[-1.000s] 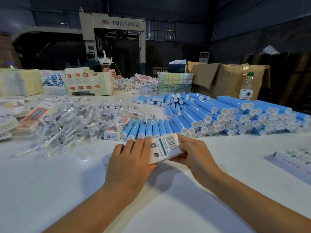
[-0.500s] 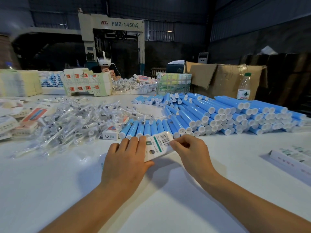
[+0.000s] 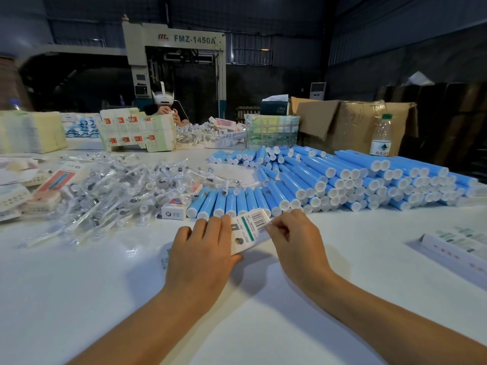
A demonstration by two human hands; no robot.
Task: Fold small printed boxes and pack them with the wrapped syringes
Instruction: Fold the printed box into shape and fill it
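Right hand (image 3: 292, 237) shifted to box (image 3: 249, 230) end, grip pinching it; left hand (image 3: 203, 248) grips box.

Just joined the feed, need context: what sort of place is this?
Likely a factory packing floor: a large machine marked FMZ-1450A, a white table heaped with blue tubes and wrapped syringes, cardboard cartons behind.

Dim industrial hall. Dark corrugated walls (image 3: 395, 43) all round. A beige machine (image 3: 175, 64) marked FMZ-1450A stands at the rear, a white standing air conditioner (image 3: 317, 90) near the right wall. White worktable (image 3: 79, 299) brightly lit.
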